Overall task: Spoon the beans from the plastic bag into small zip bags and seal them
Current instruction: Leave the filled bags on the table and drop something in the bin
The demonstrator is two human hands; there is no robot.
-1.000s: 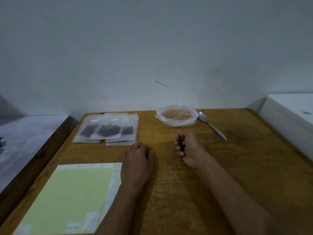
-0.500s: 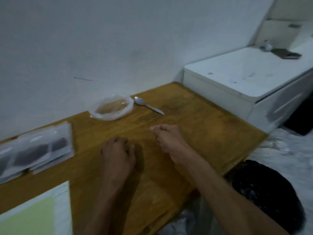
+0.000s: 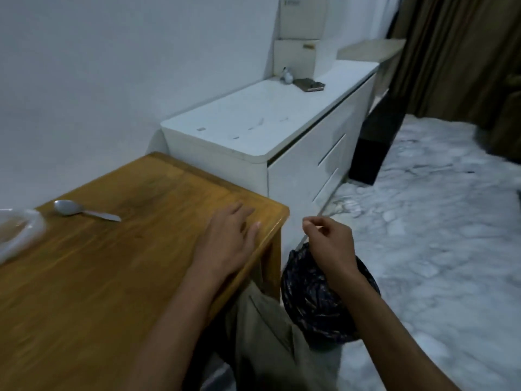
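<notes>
1 plastic bag sitting at far left of the surface. 1 spoon lying beside it, bowl left, handle pointing right. Left hand resting flat, fingers released. Right hand hovering above bin, fingers curling, thumb and forefinger pinching; contents indiscernible.

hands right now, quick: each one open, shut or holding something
Left hand: open, fingers straight, resting flat on the table.
Right hand: above the black bin, fingertips pinched; whether it holds anything cannot be told.

No text, label or number can be read anywhere here.
</notes>
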